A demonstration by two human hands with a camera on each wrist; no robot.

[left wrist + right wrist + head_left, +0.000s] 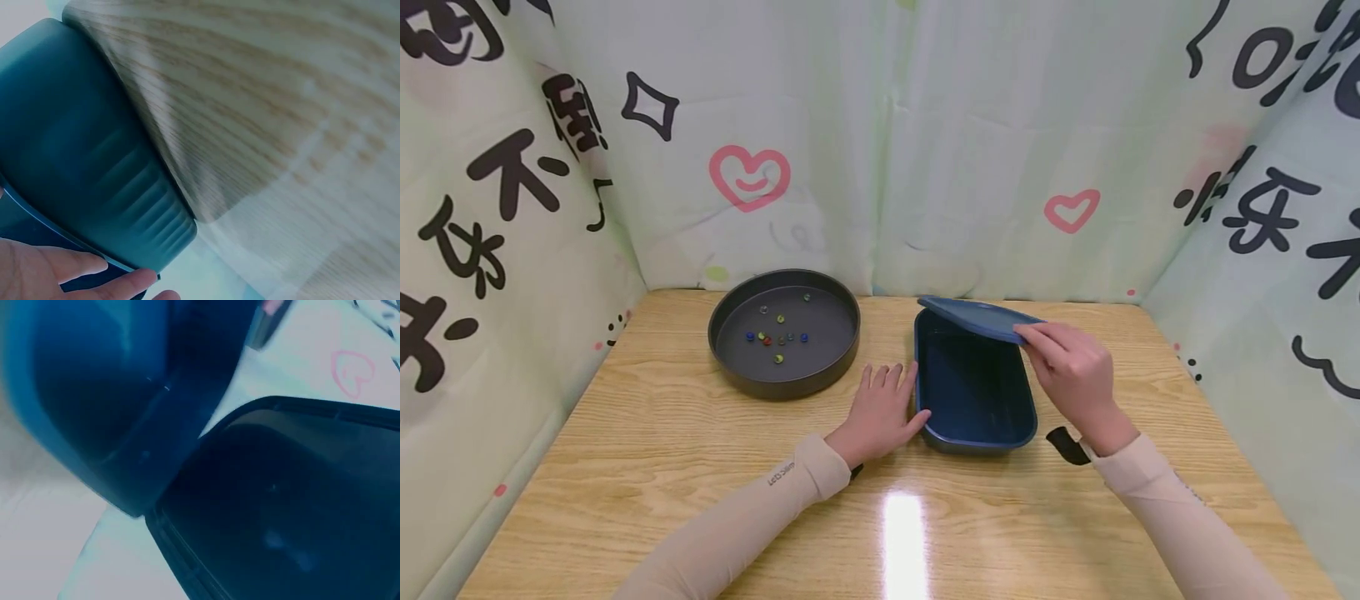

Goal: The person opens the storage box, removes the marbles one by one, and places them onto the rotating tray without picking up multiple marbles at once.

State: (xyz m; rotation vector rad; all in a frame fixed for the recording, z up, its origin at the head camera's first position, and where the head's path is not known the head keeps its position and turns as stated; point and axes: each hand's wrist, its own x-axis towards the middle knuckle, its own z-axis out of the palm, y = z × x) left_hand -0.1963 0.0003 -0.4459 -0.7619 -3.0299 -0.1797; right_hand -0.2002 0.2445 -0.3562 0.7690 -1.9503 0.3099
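A deep dark blue rectangular box (pixel 976 447) stands on the table, its inside in view. My right hand (pixel 1071 375) pinches the near right edge of its blue lid (pixel 981 318), which slants over the box's far end. In the right wrist view the underside of the lid (pixel 281 506) and the box's inner wall (pixel 112 419) show. My left hand (pixel 880 417) lies at the box's left side with fingers spread, thumb and fingertips at the rim. The left wrist view shows the fingers (pixel 78 265) along that rim, beside the box's ribbed outer wall (pixel 94 144).
To the left stands a round dark grey pan (pixel 782 390) holding several small glass marbles (pixel 780 319) of mixed colours. The wooden table (pixel 625 467) ends at the back against a printed curtain (pixel 880 167), with more curtain on both sides.
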